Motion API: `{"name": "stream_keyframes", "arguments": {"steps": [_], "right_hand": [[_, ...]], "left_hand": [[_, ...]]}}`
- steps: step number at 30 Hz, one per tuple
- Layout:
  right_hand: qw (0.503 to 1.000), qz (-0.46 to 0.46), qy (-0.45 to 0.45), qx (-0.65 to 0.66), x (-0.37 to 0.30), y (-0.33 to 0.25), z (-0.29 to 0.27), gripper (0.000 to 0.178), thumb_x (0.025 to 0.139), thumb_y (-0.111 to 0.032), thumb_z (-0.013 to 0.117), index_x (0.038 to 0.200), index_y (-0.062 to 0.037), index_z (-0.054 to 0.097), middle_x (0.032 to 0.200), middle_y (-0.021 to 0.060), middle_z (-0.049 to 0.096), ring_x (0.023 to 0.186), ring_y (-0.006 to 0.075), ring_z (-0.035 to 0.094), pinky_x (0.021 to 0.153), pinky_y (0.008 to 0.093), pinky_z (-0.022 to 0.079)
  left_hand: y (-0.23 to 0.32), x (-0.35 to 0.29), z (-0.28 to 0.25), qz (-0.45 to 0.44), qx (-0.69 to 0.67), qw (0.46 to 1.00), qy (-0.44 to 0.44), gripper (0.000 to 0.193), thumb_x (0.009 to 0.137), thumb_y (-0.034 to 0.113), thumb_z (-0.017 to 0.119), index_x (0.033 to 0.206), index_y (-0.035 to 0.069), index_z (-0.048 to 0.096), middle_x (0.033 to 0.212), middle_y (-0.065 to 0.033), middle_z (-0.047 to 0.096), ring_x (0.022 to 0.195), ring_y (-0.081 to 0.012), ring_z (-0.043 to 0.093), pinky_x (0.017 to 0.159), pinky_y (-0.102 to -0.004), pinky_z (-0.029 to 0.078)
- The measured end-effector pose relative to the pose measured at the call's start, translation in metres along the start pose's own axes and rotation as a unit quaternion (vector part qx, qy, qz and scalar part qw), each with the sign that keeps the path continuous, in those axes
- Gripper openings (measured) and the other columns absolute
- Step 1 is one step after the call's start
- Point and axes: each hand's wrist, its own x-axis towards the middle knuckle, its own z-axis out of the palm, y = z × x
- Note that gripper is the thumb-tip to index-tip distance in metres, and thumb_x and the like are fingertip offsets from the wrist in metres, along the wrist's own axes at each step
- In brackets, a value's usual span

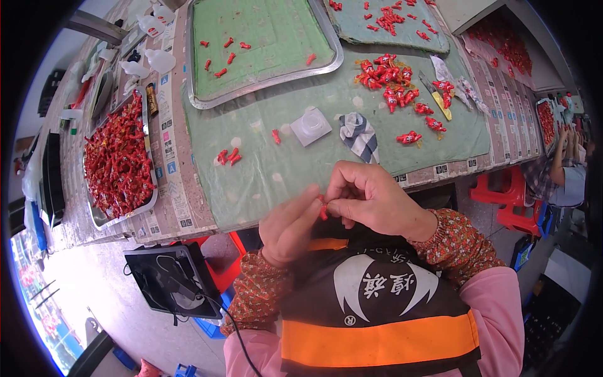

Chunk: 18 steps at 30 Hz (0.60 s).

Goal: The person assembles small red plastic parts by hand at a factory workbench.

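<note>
Indoors, green tablecloth [248, 182], red stools [499, 192], pinched red piece [323, 208]

The fingers of the right hand [372, 196] pinch a small red plastic piece [323, 208]; the blurred left hand [286, 229] is close beside it. On the bench [173, 204], a checked cloth [359, 135] lies between red figurines [388, 74] and a white square block [311, 127].

**Bright Illumination with Fisheye Distortion**

Strong light at the lower left washes out the floor [103, 270]; the right margin is dimmer. Soft highlights mark the metal tray [264, 85]. Blur softens the left hand [282, 229]. The edges of the table [173, 207] bow toward a black periphery.
</note>
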Motion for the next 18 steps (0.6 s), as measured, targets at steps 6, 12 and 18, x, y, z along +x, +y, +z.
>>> {"name": "stream_keyframes", "arguments": {"steps": [6,12,18], "right_hand": [[0.999,0.023,0.019,0.028,0.003,-0.001,-0.003,0.009,0.087,0.0,0.062,0.087,-0.0019,0.054,0.077,0.0039,0.062,0.059,0.0075,0.058,0.051,0.0225,0.049],[0.999,-0.003,0.001,0.041,0.004,0.01,-0.002,0.012,0.087,-0.007,0.064,0.086,-0.0011,0.053,0.071,0.0072,0.063,0.053,0.0113,0.061,0.045,0.0252,0.047],[0.996,-0.01,0.017,0.09,-0.016,0.019,-0.001,0.017,0.085,-0.012,0.065,0.085,0.0013,0.054,0.073,0.0091,0.061,0.057,0.0159,0.063,0.047,0.0281,0.051]], "left_hand": [[-0.002,0.009,-0.006,0.028,0.002,0.998,-0.051,0.02,0.078,-0.004,0.068,0.097,0.0,0.066,0.102,-0.0212,0.07,0.078,-0.0276,0.072,0.063,-0.0313,0.058],[0.003,0.001,-0.002,0.059,0.045,0.997,-0.035,0.015,0.083,-0.003,0.069,0.097,0.0,0.063,0.099,-0.0207,0.07,0.081,-0.0292,0.071,0.065,-0.0328,0.059],[0.01,-0.005,0.004,0.091,0.037,0.995,-0.03,0.018,0.086,-0.005,0.065,0.103,-0.003,0.059,0.1,-0.0233,0.068,0.086,-0.0335,0.069,0.074,-0.0355,0.057]]}}
